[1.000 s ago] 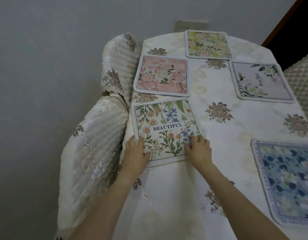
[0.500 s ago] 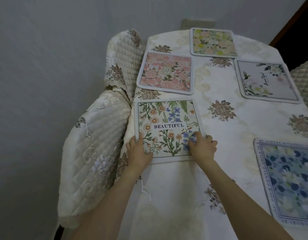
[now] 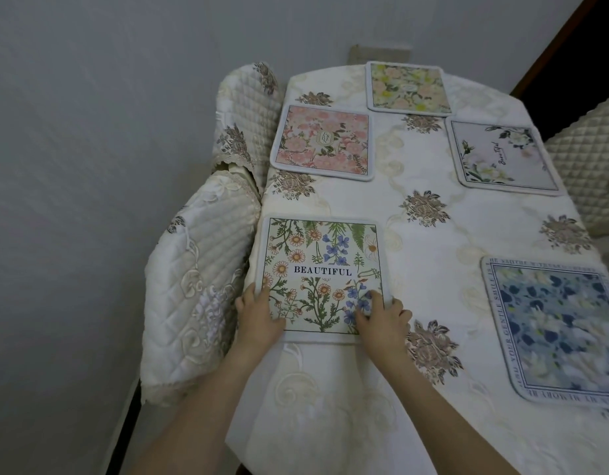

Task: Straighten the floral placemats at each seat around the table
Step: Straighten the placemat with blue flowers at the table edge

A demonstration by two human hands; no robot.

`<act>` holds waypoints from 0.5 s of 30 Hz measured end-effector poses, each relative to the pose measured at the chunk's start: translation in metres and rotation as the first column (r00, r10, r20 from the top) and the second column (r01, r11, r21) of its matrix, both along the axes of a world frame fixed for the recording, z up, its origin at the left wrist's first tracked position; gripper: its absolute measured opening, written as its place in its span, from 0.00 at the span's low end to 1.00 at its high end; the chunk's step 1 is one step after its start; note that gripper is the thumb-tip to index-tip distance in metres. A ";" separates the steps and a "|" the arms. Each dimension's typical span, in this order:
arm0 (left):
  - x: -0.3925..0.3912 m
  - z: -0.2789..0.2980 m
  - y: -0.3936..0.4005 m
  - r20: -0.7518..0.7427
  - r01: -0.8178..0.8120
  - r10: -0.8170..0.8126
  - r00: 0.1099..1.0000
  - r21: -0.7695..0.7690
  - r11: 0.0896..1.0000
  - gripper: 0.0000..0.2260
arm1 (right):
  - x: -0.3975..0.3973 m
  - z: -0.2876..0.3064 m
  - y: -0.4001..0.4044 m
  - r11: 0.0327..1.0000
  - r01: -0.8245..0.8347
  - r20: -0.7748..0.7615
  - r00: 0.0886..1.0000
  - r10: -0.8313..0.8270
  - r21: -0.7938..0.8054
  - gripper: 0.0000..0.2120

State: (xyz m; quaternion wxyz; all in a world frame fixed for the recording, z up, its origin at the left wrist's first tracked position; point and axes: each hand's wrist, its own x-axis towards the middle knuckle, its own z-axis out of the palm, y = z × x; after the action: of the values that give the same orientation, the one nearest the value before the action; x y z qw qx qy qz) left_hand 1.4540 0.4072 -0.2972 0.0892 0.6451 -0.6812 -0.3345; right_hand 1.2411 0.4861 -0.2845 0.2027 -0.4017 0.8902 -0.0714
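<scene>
A floral placemat printed BEAUTIFUL lies near the table's left edge, its sides roughly in line with that edge. My left hand presses flat on its near left corner. My right hand presses on its near right corner, fingers spread on the mat. Beyond it lie a pink floral placemat, a yellow-green one, a pale grey one with white flowers, and a blue one at the right.
A cream embroidered tablecloth covers the table. Two quilted chair covers stand against the left edge, another chair at the right. A grey wall runs close along the left.
Both hands have turned the BEAUTIFUL placemat slightly clockwise, so its sides now run straighter with the table edge. The camera has shifted a little.
</scene>
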 end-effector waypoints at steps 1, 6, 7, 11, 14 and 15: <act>0.003 0.000 0.002 0.000 0.005 -0.005 1.000 0.002 1.000 0.34 | 0.003 0.000 0.005 1.000 -0.006 0.000 1.000 0.006 0.006 0.22; 0.010 0.001 0.008 0.002 0.034 -0.034 0.999 -0.021 0.999 0.34 | 0.013 0.002 0.021 0.999 -0.036 -0.047 0.998 0.037 0.033 0.25; 0.010 0.001 0.009 0.004 0.041 -0.041 0.999 -0.022 0.999 0.33 | 0.013 0.002 0.021 0.998 -0.048 -0.055 0.997 0.050 0.038 0.25; 0.010 -0.001 0.010 0.100 0.150 -0.141 0.985 -0.089 0.985 0.30 | 0.008 0.001 0.022 0.991 -0.136 -0.095 0.986 0.137 0.009 0.25; 0.007 -0.004 0.017 0.196 0.328 -0.292 0.936 -0.189 0.925 0.26 | 0.006 -0.003 0.024 0.962 -0.272 -0.085 0.959 0.269 -0.027 0.25; 0.005 -0.005 0.020 0.193 0.358 -0.322 0.927 -0.200 0.912 0.24 | 0.007 -0.006 0.024 0.947 -0.318 -0.075 0.946 0.314 -0.042 0.24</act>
State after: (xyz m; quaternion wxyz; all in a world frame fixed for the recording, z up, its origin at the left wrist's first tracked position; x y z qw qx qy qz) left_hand 1.4588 0.4268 -0.3027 0.0504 0.5257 -0.8223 -0.2120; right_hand 1.2477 0.5101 -0.2904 0.1705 -0.5467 0.8183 -0.0481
